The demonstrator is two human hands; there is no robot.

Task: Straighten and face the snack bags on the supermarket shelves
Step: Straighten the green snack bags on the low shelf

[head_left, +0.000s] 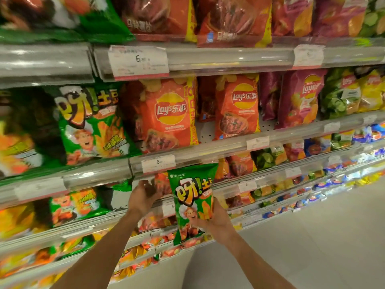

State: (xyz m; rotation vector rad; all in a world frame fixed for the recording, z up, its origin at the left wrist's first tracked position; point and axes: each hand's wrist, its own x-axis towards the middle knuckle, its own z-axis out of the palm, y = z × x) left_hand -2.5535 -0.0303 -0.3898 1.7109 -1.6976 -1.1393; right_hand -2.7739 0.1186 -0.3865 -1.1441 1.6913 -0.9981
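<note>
My right hand (pixel 216 221) grips a small green snack bag (pixel 192 197) from below and behind, holding it upright in front of the shelves with its printed face toward me. To its left my left hand (pixel 143 195) reaches toward the shelf under the price rail, fingers curled and apart, with nothing seen in it. A larger green bag of the same brand (pixel 93 122) leans on the shelf above at the left. Two orange Lay's bags (pixel 168 113) stand beside it, facing forward.
Shelf rails with price tags (pixel 158 163) run across the view at several heights. Purple, green and yellow chip bags (pixel 300 97) fill the shelves to the right. More small bags (pixel 77 205) sit on lower shelves. Pale floor (pixel 312 247) lies at the lower right.
</note>
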